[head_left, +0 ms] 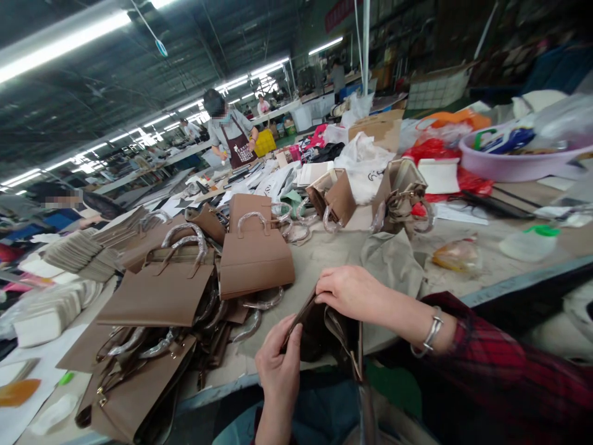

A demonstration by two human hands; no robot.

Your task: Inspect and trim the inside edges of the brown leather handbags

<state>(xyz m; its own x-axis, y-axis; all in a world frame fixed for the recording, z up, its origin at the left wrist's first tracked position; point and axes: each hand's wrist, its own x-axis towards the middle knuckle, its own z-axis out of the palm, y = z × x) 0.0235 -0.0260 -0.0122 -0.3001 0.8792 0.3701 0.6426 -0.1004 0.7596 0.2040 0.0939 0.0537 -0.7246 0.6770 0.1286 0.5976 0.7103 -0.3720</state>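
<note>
Both hands grip the dark brown leather handbag (324, 337) at the near edge of the table. The left hand (278, 364) is closed on its flap at 7 o'clock, and the right hand (352, 290) is curled over its top rim at 1 o'clock. The long grey worktable (324, 256) stretches beyond. A heap of tan leather handbags (254, 259) with film-wrapped handles lies at 10 o'clock of the held bag, and a lilac plastic basin (509, 165) sits far off at 2 o'clock.

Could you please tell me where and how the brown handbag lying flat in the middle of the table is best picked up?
Probably take the handbag by its film-wrapped handle, reaching down from above at the far end. It lies flat, so the body offers little edge, while the handle's loop looks open enough to hook.
</note>
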